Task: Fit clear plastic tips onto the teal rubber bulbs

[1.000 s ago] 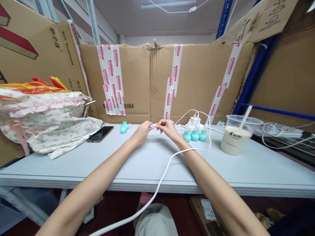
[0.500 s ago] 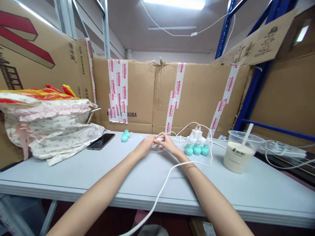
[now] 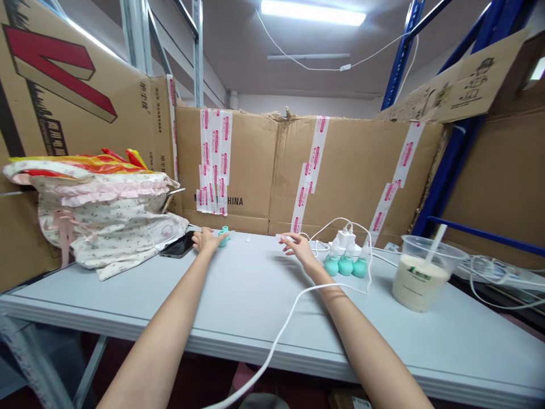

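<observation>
My left hand point(image 3: 206, 241) is at the back left of the table, its fingers apart. Its thumb reaches toward two small teal bulbs point(image 3: 223, 240), close to or touching the nearer one; I cannot tell which. Between the fingertips of my right hand point(image 3: 299, 248) is a small clear plastic piece point(image 3: 283, 237), held above the tabletop and partly covered by the fingers. Right of that hand, three teal bulbs with clear tops point(image 3: 345, 264) stand in a row. A tiny whitish piece point(image 3: 247, 240) lies between the hands, nearer the left one.
A dark phone point(image 3: 177, 245) lies by a floral cloth bag point(image 3: 114, 221) at left. To the right are a white charger plug point(image 3: 346, 238) and a cup with a straw point(image 3: 419, 284). A white cable point(image 3: 283, 326) crosses in front of my right forearm. Cardboard point(image 3: 251, 170) walls the back.
My hands were together at the middle and have separated. The left has swung left to the teal bulbs; the right keeps the small clear piece. The view has shifted slightly.
</observation>
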